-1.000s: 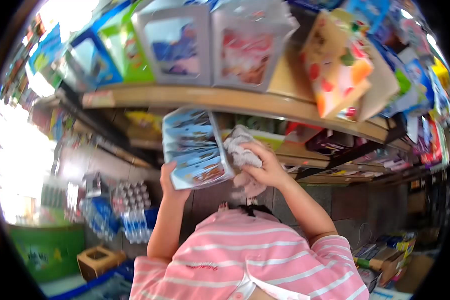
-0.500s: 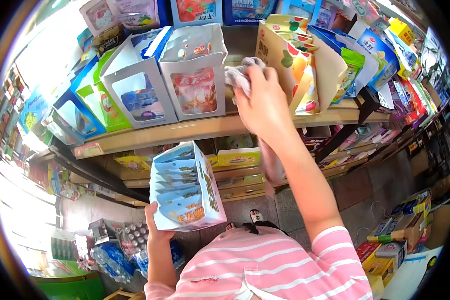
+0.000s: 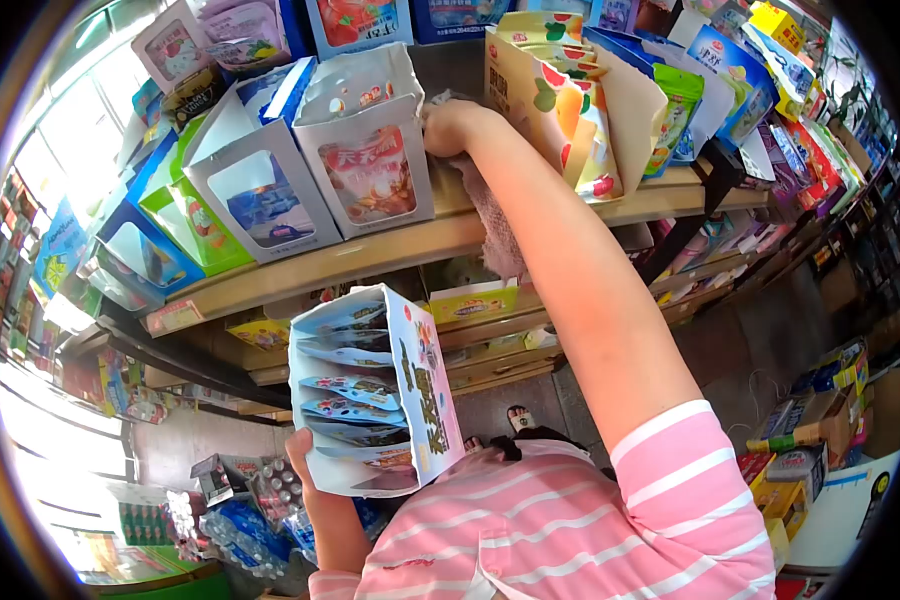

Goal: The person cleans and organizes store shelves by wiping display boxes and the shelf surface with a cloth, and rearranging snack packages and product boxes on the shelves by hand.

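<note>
My left hand point(image 3: 306, 466) grips the lower left corner of an open display box point(image 3: 425, 385). Several light-blue packets point(image 3: 350, 390) stand in a row inside it. Stretched deep into a gap on the shelf point(image 3: 455, 215), my right hand point(image 3: 454, 126) is closed on a greyish-pink cloth point(image 3: 494, 225), which hangs down over the shelf's front edge. Left of that hand, very close to it, stands a white box with a window showing red packaging point(image 3: 365, 175). To its right is a brown carton of fruit-printed packets point(image 3: 595, 130). My right fingertips are partly hidden.
More boxed packets point(image 3: 265, 200) line the shelf to the left, and a green pouch point(image 3: 676, 110) stands to the right. A lower shelf holds a yellow box point(image 3: 473, 303). Bottled drinks point(image 3: 245, 530) stand on the floor at left, cartons point(image 3: 795, 430) at right.
My right hand has reached farther back and left into the gap with the cloth. The box in my left hand has come slightly lower and tilted, showing more of its printed side.
</note>
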Motion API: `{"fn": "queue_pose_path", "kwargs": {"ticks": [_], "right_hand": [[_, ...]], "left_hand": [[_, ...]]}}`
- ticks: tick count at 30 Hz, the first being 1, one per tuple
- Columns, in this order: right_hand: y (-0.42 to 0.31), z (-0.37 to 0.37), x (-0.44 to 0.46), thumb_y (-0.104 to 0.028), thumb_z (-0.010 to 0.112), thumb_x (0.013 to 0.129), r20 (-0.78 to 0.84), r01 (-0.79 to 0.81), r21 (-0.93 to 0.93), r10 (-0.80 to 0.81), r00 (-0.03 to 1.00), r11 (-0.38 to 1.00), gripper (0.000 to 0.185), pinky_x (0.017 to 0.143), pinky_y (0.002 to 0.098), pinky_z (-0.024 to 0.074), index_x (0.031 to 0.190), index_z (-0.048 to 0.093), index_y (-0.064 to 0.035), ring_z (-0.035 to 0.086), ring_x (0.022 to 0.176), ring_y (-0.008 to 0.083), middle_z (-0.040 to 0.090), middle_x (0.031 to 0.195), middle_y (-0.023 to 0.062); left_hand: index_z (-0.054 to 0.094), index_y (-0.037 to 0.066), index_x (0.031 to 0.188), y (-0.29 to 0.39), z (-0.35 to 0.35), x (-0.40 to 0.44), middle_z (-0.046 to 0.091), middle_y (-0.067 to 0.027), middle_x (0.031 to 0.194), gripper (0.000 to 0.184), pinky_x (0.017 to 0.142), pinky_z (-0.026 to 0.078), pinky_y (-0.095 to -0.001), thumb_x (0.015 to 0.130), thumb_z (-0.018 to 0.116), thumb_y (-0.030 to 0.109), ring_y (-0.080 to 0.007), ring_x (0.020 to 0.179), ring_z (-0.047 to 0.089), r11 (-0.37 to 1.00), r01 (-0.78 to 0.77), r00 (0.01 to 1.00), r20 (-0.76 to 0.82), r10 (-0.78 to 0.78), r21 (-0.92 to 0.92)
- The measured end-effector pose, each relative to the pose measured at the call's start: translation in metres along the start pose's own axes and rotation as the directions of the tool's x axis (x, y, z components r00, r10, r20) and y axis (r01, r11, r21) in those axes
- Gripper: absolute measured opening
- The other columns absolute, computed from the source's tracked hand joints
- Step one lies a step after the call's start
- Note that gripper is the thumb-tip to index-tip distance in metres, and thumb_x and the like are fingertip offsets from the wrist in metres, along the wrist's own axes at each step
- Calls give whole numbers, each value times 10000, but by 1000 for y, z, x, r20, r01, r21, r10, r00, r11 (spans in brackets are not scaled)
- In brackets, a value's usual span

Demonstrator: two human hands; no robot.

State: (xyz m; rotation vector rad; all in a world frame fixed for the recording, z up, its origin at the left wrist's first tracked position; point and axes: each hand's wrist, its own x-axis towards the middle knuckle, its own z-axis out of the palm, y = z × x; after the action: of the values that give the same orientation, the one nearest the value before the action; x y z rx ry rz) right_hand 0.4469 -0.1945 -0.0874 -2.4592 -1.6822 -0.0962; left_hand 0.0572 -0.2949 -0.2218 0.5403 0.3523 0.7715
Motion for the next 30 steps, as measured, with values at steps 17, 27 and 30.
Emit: {"fn": "queue_pose_path", "kwargs": {"ticks": [17,27,30], "right_hand": [[-27,-38,-218,-4,576,705,-42,171,-131,-177,983,977,446,791,392,465,1128,549,-143,530,973,327,513,1040,137],[24,-32,-286,-65,645,544,-124,281,548,-256,959,788,748,742,354,476,1259,426,-80,587,837,360,586,997,167],[40,-41,-306,-184,719,582,-143,284,645,-253,957,709,901,745,410,484,1360,278,-76,590,860,394,605,991,206]], "left_hand": [[345,10,1293,15,67,11,490,-206,1196,763,900,446,-480,677,624,363,-344,1055,519,996,2,974,226,18,-88],[336,-2,1294,-1,105,17,484,-200,1204,759,896,448,-441,702,596,396,-324,1041,522,990,-18,970,244,-17,143],[341,-12,1285,-12,128,29,491,-201,1193,748,885,447,-437,715,571,415,-320,1037,520,979,-49,976,220,5,196]]}}
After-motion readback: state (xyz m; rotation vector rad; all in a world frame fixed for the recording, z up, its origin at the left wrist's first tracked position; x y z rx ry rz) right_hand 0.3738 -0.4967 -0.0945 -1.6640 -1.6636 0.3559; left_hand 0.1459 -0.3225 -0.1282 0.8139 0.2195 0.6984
